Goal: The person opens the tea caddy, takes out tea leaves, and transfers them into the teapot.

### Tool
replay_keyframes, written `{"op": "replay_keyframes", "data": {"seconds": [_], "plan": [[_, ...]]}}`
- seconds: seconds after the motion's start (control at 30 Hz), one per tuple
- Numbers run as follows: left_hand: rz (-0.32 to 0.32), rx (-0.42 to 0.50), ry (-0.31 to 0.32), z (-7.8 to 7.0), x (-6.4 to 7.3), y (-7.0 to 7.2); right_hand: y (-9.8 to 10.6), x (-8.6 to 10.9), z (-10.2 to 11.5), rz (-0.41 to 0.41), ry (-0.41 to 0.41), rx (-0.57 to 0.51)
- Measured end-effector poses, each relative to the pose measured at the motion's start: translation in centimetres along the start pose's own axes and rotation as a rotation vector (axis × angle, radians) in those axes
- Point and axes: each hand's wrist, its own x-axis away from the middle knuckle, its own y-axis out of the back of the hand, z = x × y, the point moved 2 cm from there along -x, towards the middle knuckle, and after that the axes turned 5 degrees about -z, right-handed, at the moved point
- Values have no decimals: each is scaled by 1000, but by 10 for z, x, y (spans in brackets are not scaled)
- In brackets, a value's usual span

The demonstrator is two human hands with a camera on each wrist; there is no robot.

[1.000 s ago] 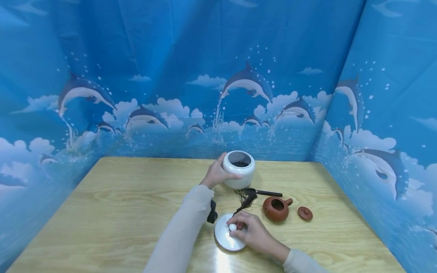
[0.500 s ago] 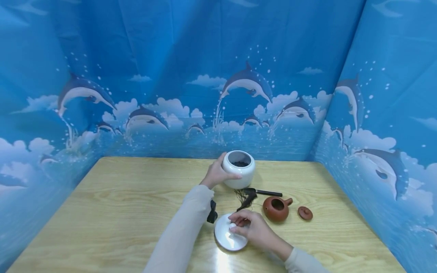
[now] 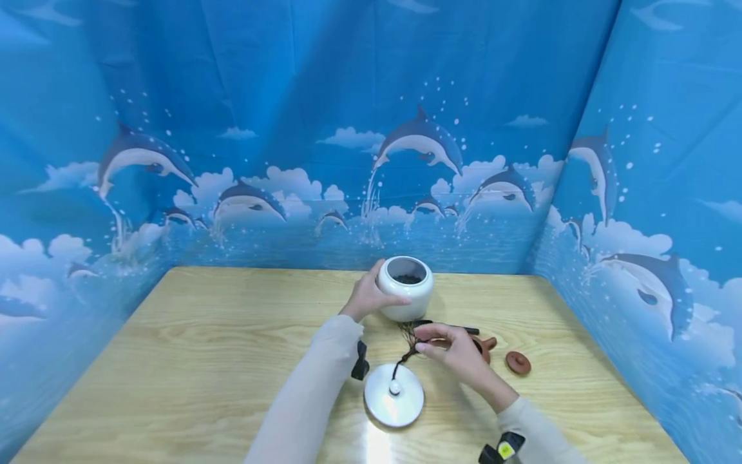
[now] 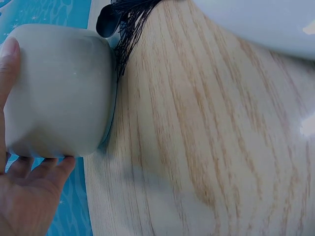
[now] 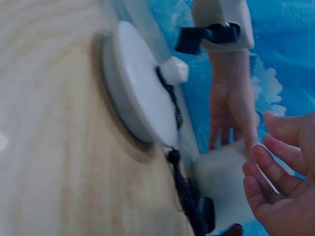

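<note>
My left hand [image 3: 371,295] grips the side of a white ceramic jar [image 3: 416,301] at the back of the table, thumb across its front. Dark, loose bits lie inside the uncovered jar. My right hand [image 3: 460,362] is in the air, fingers loosely bent and holding nothing, in front of a reddish-brown teapot [image 3: 488,347] that it partly hides. Below and left of that hand, a round white lid [image 3: 394,409] with a knob rests on the table. A black tassel [image 5: 184,194] is tied to the knob. Behind the right hand lies a black-handled scoop [image 3: 472,330], partly covered.
A small reddish-brown teapot lid [image 3: 518,363] lies right of the teapot. The wood-grain table [image 3: 203,361] meets a blue dolphin-print curtain [image 3: 301,148] at its back edge. Dark straps with cameras sit on both wrists.
My right hand has let go of the lid's knob and moved up and right, towards the teapot and scoop. The lid stays in place. My left hand still holds the jar.
</note>
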Motion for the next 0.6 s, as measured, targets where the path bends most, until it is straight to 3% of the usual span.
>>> {"op": "replay_keyframes", "data": {"seconds": [0.23,0.6], "plan": [[-3,-2,21,-3,1,0,24,-15,2,-72,-57,45],[2,-7,44,-1,0,0,69,-43,-10,-43,-107,217]]}}
